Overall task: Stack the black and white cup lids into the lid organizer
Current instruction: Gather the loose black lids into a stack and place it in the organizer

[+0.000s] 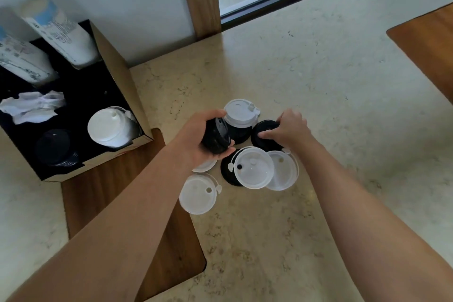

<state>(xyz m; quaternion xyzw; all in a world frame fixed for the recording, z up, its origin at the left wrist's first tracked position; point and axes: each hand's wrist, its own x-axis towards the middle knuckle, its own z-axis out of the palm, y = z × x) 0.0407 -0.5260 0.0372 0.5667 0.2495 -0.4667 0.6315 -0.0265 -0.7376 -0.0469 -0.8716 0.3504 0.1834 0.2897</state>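
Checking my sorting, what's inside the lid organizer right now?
The lid organizer holds white lids, black lids, crumpled paper and sleeved cup stacks. Stack depths are hidden.

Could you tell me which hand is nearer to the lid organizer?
Left. The left hand, holding black lids, is just right of the lid organizer; the right hand is farther right.

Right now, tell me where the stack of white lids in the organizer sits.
In the head view, the white lid stack sits at left, in the organizer's near-right compartment, beside the black lid stack and in front of the crumpled napkins.
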